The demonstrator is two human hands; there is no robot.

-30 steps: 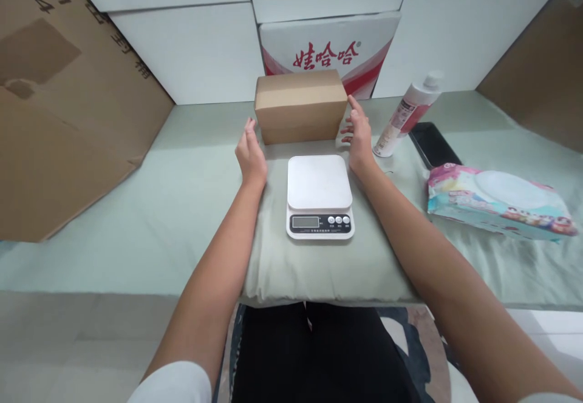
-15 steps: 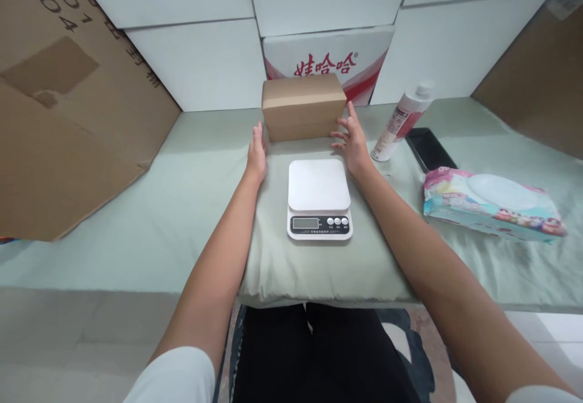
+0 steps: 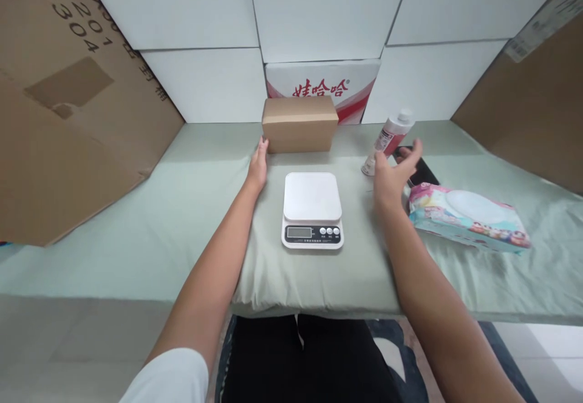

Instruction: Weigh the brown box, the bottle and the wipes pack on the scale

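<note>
While left hand lies flat, unclenched, at box behind scale, right hand, spread, holding nothing visible, right of scale; light touch advisable near bottle

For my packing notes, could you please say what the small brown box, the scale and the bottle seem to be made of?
Small brown box: probably cardboard, matt, with plain faces and straight folds. Scale: apparently smooth plastic, white with rounded corners. Bottle: perhaps plastic, smooth and white at the shoulder.
</note>
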